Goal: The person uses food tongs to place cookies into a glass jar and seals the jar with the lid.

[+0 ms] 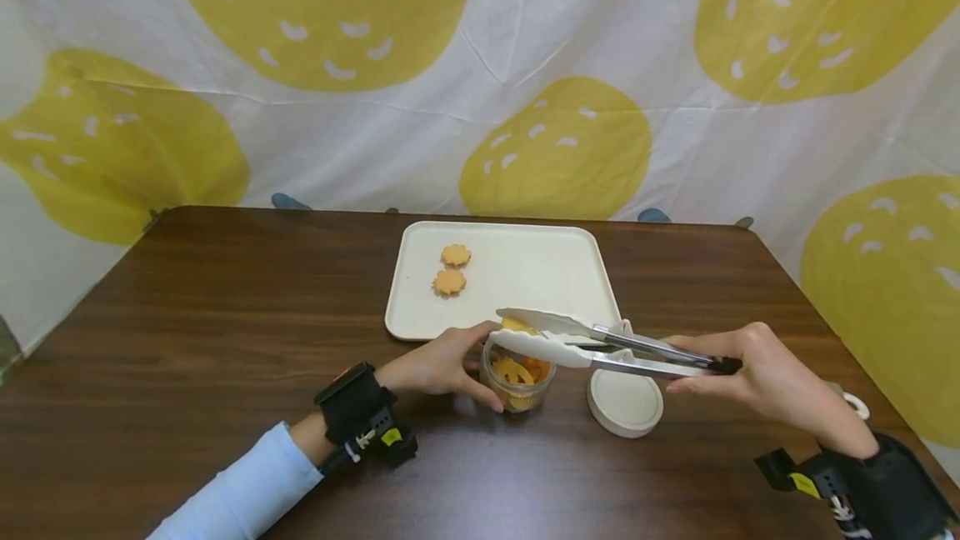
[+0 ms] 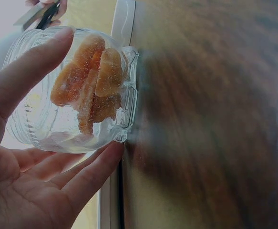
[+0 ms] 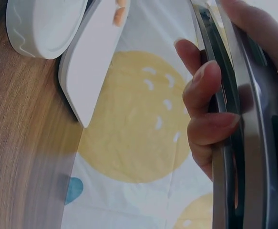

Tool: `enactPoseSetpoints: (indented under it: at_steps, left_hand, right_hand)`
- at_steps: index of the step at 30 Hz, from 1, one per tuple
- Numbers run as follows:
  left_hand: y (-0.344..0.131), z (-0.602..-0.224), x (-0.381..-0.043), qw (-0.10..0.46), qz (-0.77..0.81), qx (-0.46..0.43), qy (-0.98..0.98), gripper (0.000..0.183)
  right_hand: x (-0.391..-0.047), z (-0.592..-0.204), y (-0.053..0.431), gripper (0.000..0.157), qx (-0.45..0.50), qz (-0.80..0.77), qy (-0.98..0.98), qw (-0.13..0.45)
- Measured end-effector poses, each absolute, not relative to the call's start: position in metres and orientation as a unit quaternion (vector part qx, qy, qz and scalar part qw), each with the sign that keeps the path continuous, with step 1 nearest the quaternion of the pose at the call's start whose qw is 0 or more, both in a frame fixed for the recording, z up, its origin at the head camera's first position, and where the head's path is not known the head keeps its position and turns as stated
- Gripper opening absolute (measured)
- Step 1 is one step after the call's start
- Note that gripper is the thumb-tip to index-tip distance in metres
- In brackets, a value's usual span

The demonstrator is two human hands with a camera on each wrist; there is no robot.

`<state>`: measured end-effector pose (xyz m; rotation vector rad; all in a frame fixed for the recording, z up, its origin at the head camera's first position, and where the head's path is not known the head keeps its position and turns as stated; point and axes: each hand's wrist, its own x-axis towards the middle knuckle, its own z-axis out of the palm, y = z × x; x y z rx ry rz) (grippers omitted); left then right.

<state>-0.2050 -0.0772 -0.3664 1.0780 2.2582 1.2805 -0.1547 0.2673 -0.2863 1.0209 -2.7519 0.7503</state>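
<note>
A clear glass jar stands on the table with cookies inside. My left hand holds it from the left, thumb on the near side and fingers around the far side. My right hand grips metal tongs with pale tips, fingers and thumb on opposite arms. The tips are over the jar's mouth, with a yellow cookie between them. Behind the jar, two scalloped cookies lie on a white tray.
A round white lid lies right of the jar, below the tongs. A small white ring-shaped part shows behind my right wrist. The brown table ends at a curtain with yellow shapes.
</note>
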Motion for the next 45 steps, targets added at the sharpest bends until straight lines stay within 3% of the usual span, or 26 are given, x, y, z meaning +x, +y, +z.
enactPoseSetpoints:
  at_steps: [45]
  left_hand:
    - [-0.078, -0.367, -0.206, 0.182, 0.470, 0.375, 0.778, 0.078]
  right_hand:
    - [-0.154, -0.303, 0.264, 0.046, 0.357, 0.266, -0.894, 0.051]
